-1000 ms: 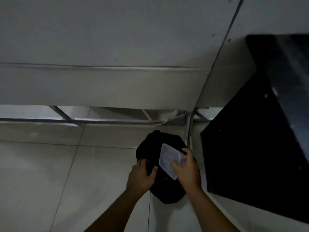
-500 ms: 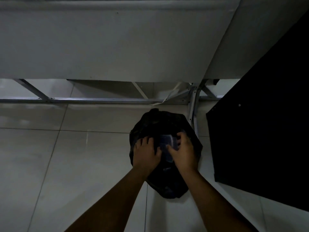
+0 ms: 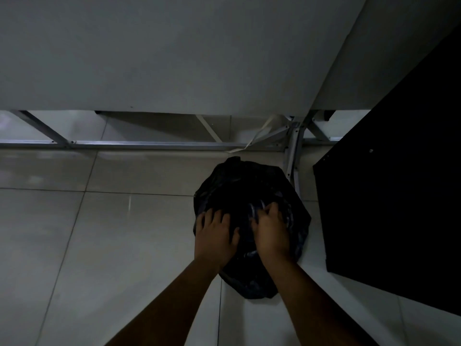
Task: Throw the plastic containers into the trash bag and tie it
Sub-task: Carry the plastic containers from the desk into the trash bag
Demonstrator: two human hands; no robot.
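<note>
On the tiled floor, just below the metal frame rail, the left hand [image 3: 215,237] grips the near-left rim of the black trash bag [image 3: 239,188], fingers curled over the plastic. Beside it, the right hand [image 3: 270,233] reaches into the bag's mouth, fingers curled on crinkled plastic. Whether it holds a container cannot be told. A black cabinet [image 3: 399,196] stands just right of the bag.

A black cabinet [image 3: 399,196] stands beside a metal frame [image 3: 149,144].

dim, murky view with faint floor [image 3: 104,245] glare and wide-angle edge bending.
</note>
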